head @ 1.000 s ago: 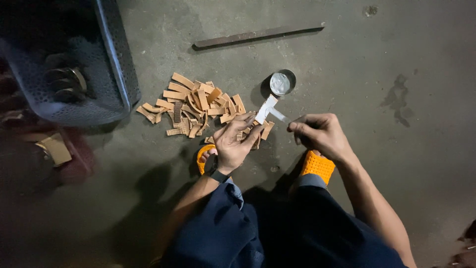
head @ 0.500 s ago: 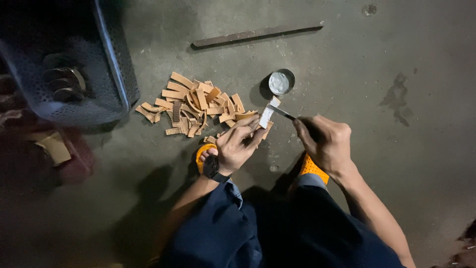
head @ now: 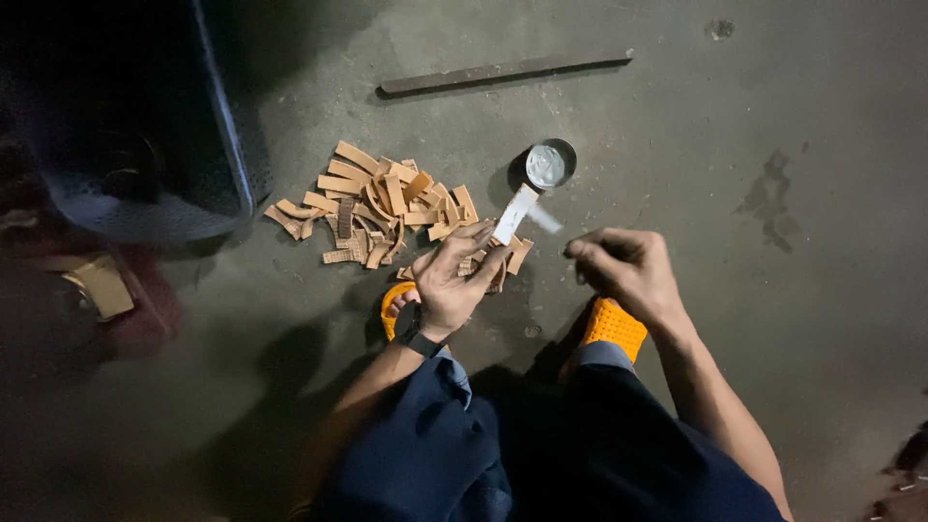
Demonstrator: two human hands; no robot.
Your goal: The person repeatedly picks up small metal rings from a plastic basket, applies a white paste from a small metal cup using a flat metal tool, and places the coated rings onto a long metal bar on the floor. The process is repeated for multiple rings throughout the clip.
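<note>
My left hand (head: 452,278) grips a small tan strip (head: 512,214) coated white, held up over the floor. My right hand (head: 623,266) is closed on a thin brush or stick (head: 547,220) whose tip lies against the strip. Just beyond them stands a small round tin (head: 548,164) with pale paste inside. A heap of tan leather-like strips (head: 382,205) lies on the concrete to the left of my hands. I squat, with orange sandals (head: 613,328) under my knees.
A dark mesh basket (head: 145,126) stands at the upper left. A long flat metal bar (head: 503,72) lies on the floor at the top. Reddish objects (head: 106,300) sit in shadow at the left. A dark stain (head: 768,193) marks the concrete on the right.
My right hand swung in toward the strip half a second ago and has since drawn back to the right. The left hand has kept the strip in nearly the same place.
</note>
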